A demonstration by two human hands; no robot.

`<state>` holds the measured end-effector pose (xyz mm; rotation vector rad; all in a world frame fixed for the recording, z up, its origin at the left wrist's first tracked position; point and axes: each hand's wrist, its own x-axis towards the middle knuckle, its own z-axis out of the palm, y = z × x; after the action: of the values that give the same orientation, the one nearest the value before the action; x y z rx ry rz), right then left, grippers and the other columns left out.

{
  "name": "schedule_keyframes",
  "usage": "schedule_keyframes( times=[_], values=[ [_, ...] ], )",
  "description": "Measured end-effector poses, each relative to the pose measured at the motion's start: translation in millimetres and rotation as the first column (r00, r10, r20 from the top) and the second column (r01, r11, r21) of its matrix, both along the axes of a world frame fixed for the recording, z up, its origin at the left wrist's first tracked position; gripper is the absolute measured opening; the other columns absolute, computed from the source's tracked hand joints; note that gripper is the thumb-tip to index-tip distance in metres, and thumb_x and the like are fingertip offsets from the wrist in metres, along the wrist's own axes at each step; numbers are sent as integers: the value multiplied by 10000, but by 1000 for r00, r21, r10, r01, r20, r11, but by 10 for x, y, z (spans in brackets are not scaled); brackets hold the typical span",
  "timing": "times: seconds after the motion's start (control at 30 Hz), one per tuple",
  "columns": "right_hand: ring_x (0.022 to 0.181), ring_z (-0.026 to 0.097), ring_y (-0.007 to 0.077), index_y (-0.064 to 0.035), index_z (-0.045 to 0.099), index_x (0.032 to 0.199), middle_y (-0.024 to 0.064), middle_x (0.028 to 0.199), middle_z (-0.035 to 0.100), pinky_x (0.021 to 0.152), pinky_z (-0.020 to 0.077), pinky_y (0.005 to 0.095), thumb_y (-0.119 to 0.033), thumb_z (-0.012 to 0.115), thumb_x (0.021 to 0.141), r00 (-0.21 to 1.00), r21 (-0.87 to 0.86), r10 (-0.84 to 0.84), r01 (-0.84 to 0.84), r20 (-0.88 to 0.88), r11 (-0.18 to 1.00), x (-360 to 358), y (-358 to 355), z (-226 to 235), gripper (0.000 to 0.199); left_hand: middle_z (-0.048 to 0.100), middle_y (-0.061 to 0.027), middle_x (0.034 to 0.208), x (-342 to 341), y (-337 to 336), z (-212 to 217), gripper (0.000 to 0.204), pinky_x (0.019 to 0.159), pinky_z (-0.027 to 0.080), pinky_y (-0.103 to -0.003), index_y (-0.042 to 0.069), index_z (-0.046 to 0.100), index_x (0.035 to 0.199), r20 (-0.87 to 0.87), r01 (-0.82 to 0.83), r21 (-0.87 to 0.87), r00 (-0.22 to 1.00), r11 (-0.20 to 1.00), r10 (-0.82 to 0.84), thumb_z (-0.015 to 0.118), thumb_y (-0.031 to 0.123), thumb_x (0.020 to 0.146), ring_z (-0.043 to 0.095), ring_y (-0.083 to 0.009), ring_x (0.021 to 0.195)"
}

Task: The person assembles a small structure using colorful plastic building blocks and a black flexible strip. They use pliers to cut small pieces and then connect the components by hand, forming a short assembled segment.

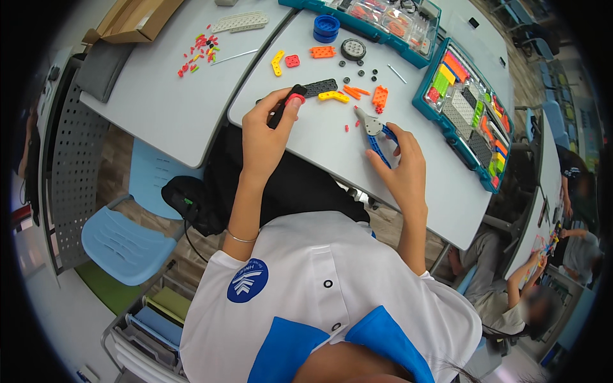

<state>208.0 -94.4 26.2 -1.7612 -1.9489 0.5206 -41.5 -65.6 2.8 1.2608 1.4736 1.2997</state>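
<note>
Left hand (265, 131) pinches a black perforated strip (319, 87) with a small red piece at the thumb tip, near bench (332, 147) edge; right hand (402, 163) is closed on blue-handled pliers (373, 131), jaws pointing at the strip, just right of it. Right of the pliers, open teal parts tray (447, 124) holds sorted green, orange, red, grey pieces. Beyond the strip, a second teal tray (357, 22), contents too small to tell.

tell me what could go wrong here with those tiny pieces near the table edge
1. The small red bits lie loose near the pliers in the right hand; a nudge could sweep them off the table.
2. The left hand pinches a black strip with a red piece over the edge; it might drop.
</note>
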Motion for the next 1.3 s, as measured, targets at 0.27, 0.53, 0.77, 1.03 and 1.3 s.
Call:
schedule_keyframes(
  times=[0.27, 0.53, 0.77, 1.03, 1.3],
  values=[
    [1020, 620, 279, -43, 595, 1259, 119, 1073, 638, 875, 500, 391, -252, 816, 789, 1000, 76, -5, 7, -24, 997, 28, 8, -57, 560, 728, -88, 1004, 82, -22, -127, 313, 764, 499, -241, -59, 648, 1197, -32, 45, -12, 998, 999, -45, 679, 150, 966, 621, -85, 818],
    [1009, 625, 281, -35, 596, 1259, 130, 1083, 640, 847, 505, 382, -259, 827, 779, 997, 75, 34, -29, -74, 997, 26, -14, -58, 577, 743, -84, 1007, 317, 93, -153, 304, 663, 458, -215, 6, 571, 1161, 183, 225, -107, 962, 968, -204, 716, 161, 941, 612, -55, 825],
    [924, 613, 249, -39, 597, 1275, 121, 1084, 646, 740, 501, 333, -255, 837, 764, 975, 81, 120, -107, -185, 991, 9, -62, -13, 605, 712, -76, 953, 477, 228, -136, 285, 603, 451, -209, 5, 578, 1128, 430, 276, -137, 882, 951, -194, 740, 102, 914, 581, -52, 731],
    [785, 537, 203, -47, 622, 1255, 97, 1048, 646, 702, 474, 316, -230, 836, 751, 963, 38, 162, -158, -216, 987, 156, -49, 24, 578, 689, -54, 903, 442, 233, -118, 257, 581, 473, -211, 4, 594, 1046, 450, 274, -105, 870, 956, -201, 773, 73, 875, 605, -64, 719],
    [892, 560, 251, -35, 597, 1273, 114, 1082, 623, 795, 488, 352, -211, 824, 771, 987, 144, -162, 162, -11, 976, 564, 48, -173, 578, 694, -49, 843, 447, 280, -79, 239, 524, 467, -215, 3, 610, 999, 143, 189, -104, 974, 976, -174, 784, 72, 850, 595, -55, 666]
  ],
)
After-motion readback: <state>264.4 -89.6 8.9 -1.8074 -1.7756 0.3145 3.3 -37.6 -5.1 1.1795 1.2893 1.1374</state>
